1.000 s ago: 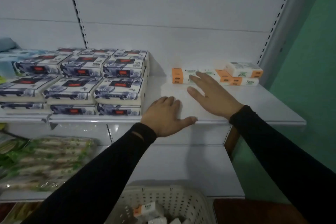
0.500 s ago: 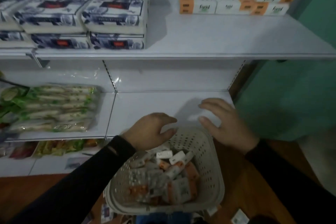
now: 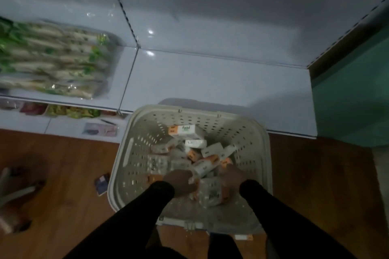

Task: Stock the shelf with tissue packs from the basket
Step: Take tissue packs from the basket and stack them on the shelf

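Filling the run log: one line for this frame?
phase: picking | left hand: in basket, among tissue packs | right hand: in basket, grip unclear | lower shelf: bare ahead

Basket: white, with holes, on the brown floor.
Tissue packs: piled inside.
Left hand: down among the packs.
Right hand: there too.
Shelf: white, behind the basket.

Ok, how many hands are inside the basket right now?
2. The left hand is at the pile's near left and the right hand at its near right, both among the packs in the basket. Their fingers are partly hidden.
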### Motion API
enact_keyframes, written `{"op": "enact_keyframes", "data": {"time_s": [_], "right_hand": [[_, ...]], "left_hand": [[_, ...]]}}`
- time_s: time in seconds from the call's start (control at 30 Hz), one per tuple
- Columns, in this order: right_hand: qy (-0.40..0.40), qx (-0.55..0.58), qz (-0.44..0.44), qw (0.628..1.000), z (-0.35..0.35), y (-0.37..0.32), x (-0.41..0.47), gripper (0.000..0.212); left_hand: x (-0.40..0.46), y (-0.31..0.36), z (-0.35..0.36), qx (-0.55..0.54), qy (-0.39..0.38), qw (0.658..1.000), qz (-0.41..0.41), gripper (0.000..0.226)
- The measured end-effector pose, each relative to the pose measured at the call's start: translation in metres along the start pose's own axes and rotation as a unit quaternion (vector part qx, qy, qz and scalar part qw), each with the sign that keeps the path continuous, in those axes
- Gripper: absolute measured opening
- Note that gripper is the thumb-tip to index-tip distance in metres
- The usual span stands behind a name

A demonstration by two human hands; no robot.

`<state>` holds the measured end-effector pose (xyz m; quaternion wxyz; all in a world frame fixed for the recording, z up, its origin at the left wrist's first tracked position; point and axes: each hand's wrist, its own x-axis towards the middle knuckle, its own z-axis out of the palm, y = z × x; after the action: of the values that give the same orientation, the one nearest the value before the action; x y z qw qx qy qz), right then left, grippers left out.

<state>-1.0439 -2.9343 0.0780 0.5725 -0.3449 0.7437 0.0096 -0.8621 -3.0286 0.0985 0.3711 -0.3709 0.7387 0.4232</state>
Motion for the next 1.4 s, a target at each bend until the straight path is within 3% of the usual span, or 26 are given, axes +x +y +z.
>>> {"op": "enact_keyframes", "data": {"time_s": [0.17,0.23,0.3,0.37,0.47,0.6,0.8,1.03,1.2,1.3,1.4], "right_hand": [[-0.039,0.088,0.076,0.992,0.04,0.047,0.068,0.054],[-0.027,0.112,0.097,0.989,0.05,0.055,0.076,0.047],[-0.004,0.132,0.109,0.985,0.054,0.049,0.075,0.027],[0.025,0.118,0.083,0.989,0.048,0.038,0.063,0.022],[0.058,0.137,0.041,0.988,0.029,0.016,0.033,0.033],[0.162,0.259,-0.024,0.952,-0.011,-0.034,-0.048,0.018],[0.319,0.175,-0.161,0.917,-0.053,-0.094,-0.159,0.073],[0.495,-0.035,-0.211,0.842,-0.079,-0.143,-0.264,0.115],[0.572,-0.063,-0.262,0.775,-0.099,-0.15,-0.32,0.108],[0.584,-0.042,-0.311,0.749,-0.112,-0.14,-0.355,0.091],[0.609,-0.055,-0.329,0.719,-0.141,-0.133,-0.388,0.078]], "left_hand": [[0.034,0.011,0.029,-0.066,-0.008,0.997,-0.028,0.06],[0.044,0.017,0.036,-0.089,-0.025,0.995,-0.038,0.062],[0.049,0.019,0.043,-0.136,-0.024,0.989,-0.047,0.065],[0.051,0.017,0.046,-0.199,0.01,0.979,-0.052,0.065],[0.037,0.009,0.035,-0.298,0.057,0.952,-0.039,0.051],[-0.01,0.013,-0.029,-0.384,0.05,0.92,0.06,0.046],[-0.103,0.049,-0.132,-0.434,0.045,0.879,0.194,0.035],[-0.213,0.097,-0.179,-0.426,0.039,0.846,0.319,0.027],[-0.279,0.13,-0.191,-0.395,0.077,0.837,0.372,0.029],[-0.314,0.149,-0.195,-0.303,0.106,0.857,0.403,0.026],[-0.332,0.164,-0.211,-0.215,0.277,0.828,0.438,0.022]]}}
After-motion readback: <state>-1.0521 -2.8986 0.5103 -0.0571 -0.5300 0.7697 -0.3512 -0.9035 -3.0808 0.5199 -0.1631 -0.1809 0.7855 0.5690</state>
